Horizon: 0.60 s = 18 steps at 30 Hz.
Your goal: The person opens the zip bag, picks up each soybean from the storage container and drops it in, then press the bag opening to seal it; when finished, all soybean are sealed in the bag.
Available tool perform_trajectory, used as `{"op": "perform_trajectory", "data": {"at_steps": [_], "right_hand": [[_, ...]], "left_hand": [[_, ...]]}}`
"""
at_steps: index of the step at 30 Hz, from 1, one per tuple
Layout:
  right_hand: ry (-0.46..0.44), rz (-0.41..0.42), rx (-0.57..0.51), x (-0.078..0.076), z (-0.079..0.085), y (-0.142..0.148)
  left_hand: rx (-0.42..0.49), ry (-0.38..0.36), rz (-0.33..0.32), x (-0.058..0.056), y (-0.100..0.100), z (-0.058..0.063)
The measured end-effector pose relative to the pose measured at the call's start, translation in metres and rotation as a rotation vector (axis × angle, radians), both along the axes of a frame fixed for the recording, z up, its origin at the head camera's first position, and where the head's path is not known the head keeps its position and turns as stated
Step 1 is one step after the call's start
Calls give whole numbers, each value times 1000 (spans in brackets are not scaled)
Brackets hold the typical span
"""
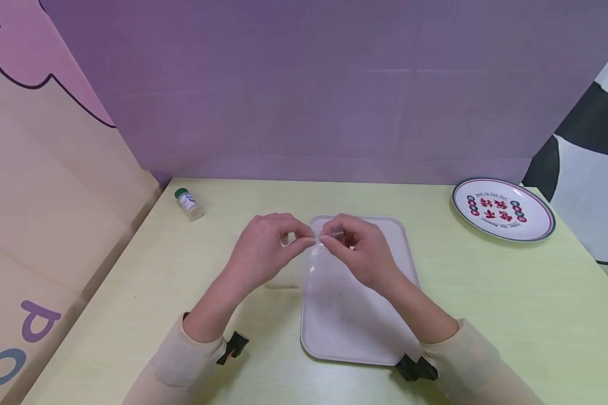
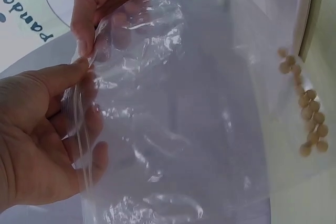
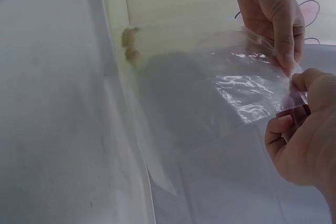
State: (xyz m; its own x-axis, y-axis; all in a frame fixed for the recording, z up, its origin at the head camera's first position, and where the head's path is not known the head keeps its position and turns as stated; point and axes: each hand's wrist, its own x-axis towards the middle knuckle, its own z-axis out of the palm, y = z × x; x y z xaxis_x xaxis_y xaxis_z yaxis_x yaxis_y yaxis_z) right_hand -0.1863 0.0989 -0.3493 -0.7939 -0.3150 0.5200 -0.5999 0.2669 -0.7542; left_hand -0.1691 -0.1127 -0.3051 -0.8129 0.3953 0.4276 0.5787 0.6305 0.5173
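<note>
A clear plastic zip bag (image 2: 173,103) hangs from both hands, with several small tan balls (image 2: 310,111) gathered along its bottom. My left hand (image 1: 268,247) pinches the bag's zip edge between thumb and fingers. Close beside it, my right hand (image 1: 362,250) pinches the same edge, its fingertips almost meeting the left ones. In the right wrist view the bag (image 3: 231,93) stretches away from the fingers, and the balls look blurred there. Against the table the bag is hardly visible in the head view, though the row of balls (image 1: 282,286) shows.
A pale rectangular tray (image 1: 360,332) lies on the table beneath the hands. Toward the back left lies a small green-capped bottle (image 1: 190,205) with a label. At the back right is a white oval plate (image 1: 532,214) with red lettering. A purple panel (image 1: 334,101) stands behind the table.
</note>
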Motion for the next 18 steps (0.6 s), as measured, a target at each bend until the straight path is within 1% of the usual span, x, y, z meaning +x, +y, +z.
{"op": "perform_trajectory", "data": {"at_steps": [2, 4, 6, 9, 11, 14, 18], "right_hand": [[-7, -5, -19, 0, 0, 1], [-28, 0, -45, 0, 0, 1], [-57, 5, -63, 0, 1, 1], [-78, 24, -65, 0, 1, 1], [-64, 37, -53, 0, 1, 1], [-17, 52, -39, 0, 0, 0], [37, 37, -32, 0, 1, -1]], "left_hand": [[18, -14, 1, 0, -1, 1], [34, -10, 2, 1, -1, 2], [40, 6, 7, 0, -1, 2], [24, 42, 15, 1, -1, 1], [10, 61, 16, 1, -1, 1], [-9, 83, 11, 3, 0, 1], [-23, 73, 5, 3, 1, 2]]}}
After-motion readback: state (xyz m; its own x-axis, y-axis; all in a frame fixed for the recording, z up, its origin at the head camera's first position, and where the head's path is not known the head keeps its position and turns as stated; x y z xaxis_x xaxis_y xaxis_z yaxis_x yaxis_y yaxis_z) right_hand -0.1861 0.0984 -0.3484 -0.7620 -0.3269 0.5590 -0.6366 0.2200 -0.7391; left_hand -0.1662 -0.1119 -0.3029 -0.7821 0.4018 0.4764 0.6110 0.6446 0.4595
